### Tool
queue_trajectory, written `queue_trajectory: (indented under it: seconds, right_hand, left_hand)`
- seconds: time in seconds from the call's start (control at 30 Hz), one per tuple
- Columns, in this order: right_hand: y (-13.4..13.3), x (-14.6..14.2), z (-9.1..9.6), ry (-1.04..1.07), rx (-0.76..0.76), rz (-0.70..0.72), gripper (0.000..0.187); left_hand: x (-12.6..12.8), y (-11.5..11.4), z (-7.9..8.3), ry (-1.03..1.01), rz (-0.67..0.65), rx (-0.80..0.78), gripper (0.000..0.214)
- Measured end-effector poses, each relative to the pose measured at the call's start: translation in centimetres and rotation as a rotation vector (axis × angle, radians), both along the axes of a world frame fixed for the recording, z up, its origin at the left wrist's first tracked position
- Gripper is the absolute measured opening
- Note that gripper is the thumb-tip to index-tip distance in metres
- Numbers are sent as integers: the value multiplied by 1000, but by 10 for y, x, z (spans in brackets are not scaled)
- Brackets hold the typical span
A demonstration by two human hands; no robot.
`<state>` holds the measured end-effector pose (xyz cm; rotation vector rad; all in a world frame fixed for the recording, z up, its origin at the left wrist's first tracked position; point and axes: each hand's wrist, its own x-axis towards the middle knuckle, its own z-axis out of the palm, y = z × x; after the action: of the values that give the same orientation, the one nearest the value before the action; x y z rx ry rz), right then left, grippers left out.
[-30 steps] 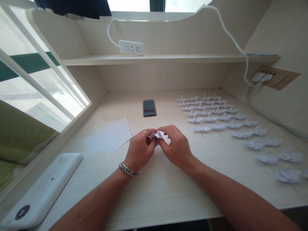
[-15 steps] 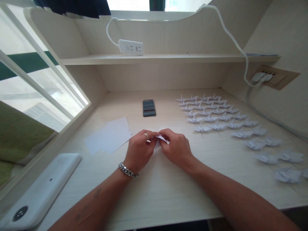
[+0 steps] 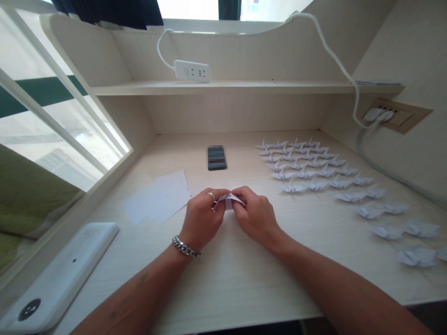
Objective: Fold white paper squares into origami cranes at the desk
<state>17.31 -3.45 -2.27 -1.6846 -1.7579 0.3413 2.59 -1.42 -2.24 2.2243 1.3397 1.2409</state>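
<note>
A small folded piece of white paper is pinched between both hands just above the desk, near its middle. My left hand, with a ring and a chain bracelet, grips its left side. My right hand holds the right side, fingers curled over it. Most of the paper is hidden by the fingers. Flat white paper sheets lie just left of my left hand.
Rows of finished white paper cranes cover the desk's right half, reaching the right edge. A dark phone lies behind my hands. A white device sits front left. A power strip rests on the shelf; cables run to a wall socket.
The folded paper has been pressed flatter and lower between the fingers; both hands have drawn slightly closer together. The view tilted a little.
</note>
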Motion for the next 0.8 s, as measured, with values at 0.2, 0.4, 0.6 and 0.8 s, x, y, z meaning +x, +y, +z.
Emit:
queue_trajectory:
  seconds: [0.2, 0.4, 0.6, 0.8]
  right_hand:
    - [2, 1, -4, 68, 4, 53, 25]
    - [4, 3, -5, 165, -3, 85, 28]
    - [0, -2, -4, 37, 12, 104, 29]
    - [-5, -4, 0, 95, 48, 169, 24]
  left_hand:
    - [-1, 1, 1, -25, -10, 38, 17]
    - [0, 1, 2, -59, -21, 47, 20]
    - [1, 3, -1, -38, 22, -135, 26]
    - [-1, 7, 2, -123, 70, -221, 28]
